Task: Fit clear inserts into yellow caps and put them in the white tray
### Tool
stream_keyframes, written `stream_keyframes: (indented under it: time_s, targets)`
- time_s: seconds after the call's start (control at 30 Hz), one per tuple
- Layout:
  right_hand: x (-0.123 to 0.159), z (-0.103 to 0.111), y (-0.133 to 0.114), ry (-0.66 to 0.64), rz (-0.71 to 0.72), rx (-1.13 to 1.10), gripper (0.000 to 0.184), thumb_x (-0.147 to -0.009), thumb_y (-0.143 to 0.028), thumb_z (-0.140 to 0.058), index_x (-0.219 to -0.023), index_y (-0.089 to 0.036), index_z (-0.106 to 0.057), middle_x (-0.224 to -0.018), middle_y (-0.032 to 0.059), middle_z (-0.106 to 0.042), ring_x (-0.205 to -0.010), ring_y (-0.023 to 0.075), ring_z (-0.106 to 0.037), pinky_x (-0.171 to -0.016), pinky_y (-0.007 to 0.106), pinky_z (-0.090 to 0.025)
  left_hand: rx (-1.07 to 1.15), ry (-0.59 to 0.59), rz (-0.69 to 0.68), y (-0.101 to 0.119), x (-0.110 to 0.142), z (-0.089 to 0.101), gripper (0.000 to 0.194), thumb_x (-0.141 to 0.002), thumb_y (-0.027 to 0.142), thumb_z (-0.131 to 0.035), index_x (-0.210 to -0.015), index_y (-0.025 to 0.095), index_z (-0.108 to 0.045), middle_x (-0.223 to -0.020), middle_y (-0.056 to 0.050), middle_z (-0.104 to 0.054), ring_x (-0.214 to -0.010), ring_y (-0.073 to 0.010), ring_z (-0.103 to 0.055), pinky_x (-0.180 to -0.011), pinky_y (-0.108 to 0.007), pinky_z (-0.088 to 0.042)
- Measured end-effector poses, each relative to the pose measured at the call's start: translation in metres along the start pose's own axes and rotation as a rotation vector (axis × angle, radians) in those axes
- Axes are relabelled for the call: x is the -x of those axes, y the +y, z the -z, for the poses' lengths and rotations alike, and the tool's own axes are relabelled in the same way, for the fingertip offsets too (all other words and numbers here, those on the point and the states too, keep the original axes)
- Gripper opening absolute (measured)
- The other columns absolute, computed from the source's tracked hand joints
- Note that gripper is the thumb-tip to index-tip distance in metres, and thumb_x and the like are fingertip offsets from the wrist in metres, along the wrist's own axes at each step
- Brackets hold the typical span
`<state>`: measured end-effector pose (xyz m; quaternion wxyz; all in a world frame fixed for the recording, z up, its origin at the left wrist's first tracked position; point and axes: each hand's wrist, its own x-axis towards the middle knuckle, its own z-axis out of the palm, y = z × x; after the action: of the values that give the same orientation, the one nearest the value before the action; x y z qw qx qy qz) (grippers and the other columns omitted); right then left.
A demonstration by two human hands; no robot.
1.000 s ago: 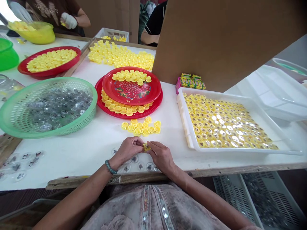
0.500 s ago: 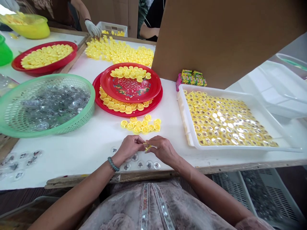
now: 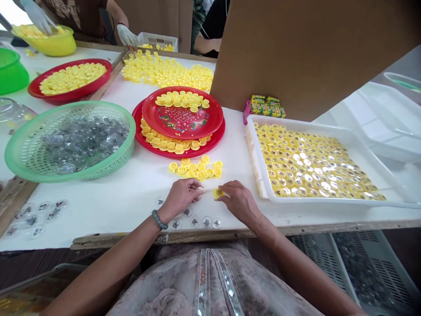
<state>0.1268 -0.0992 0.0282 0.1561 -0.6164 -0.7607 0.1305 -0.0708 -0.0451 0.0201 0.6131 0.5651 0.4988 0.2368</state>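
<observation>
My right hand (image 3: pixel 238 199) pinches a yellow disc (image 3: pixel 217 193) with a dark print at its centre, just above the white table. Left of it, my left hand (image 3: pixel 183 196) has its fingers drawn together; whether anything is between them I cannot make out. A loose group of yellow discs (image 3: pixel 200 167) lies beyond both hands. Clear round pieces with dark prints (image 3: pixel 206 222) are laid out near the table edge, some partly hidden by my left hand and wrist.
A white tray (image 3: pixel 255 171) of printed yellow discs stands at right. Stacked red plates (image 3: pixel 184 120) and a green basket (image 3: pixel 19 164) of clear pieces are farther left. Cardboard (image 3: pixel 289 57) rises behind. Across the table, a co-worker's gloved hand (image 3: pixel 126 35) touches yellow pieces.
My hands have parted: the right has moved right with the yellow disc, while the left has let go of it. The co-worker's other gloved hand now reaches into the yellow bowl.
</observation>
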Motion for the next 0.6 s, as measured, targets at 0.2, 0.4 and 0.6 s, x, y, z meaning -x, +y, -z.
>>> stream_keyframes:
  time_s: [0.2,0.4,0.6]
  targets:
    - [0.003,-0.003,-0.039,-0.019,0.259,-0.11,0.021,-0.083,-0.021,-0.059,-0.103,-0.017,-0.061,-0.102,0.0103,-0.063,-0.095,0.0229,-0.054,-0.083,0.035,-0.045,-0.513,0.32,-0.224,0.005,0.008,0.037,0.012,-0.077,0.03,-0.057,-0.079,0.02,-0.063,-0.077,0.0,-0.065,-0.06,-0.0128,-0.057,-0.06,-0.024,-0.043]
    - [-0.006,-0.035,-0.063,-0.163,0.502,-0.154,0.01,-0.087,-0.02,-0.052,-0.088,-0.016,-0.062,-0.097,0.0084,-0.064,-0.089,0.0179,-0.057,-0.08,0.029,-0.047,-0.812,0.305,-0.474,0.005,-0.008,0.039,0.02,-0.08,0.022,-0.057,-0.099,0.018,-0.062,-0.104,-0.005,-0.059,-0.07,-0.0132,-0.058,-0.071,-0.026,-0.047]
    - [0.004,-0.039,-0.045,0.017,0.36,-0.343,0.017,-0.087,-0.021,-0.051,-0.099,-0.019,-0.062,-0.099,0.0084,-0.064,-0.09,0.0173,-0.06,-0.081,0.03,-0.049,-1.021,0.189,-0.573,0.012,-0.023,0.028,0.027,-0.079,0.022,-0.061,-0.105,0.016,-0.058,-0.108,-0.008,-0.057,-0.1,-0.0225,-0.056,-0.083,-0.033,-0.048]
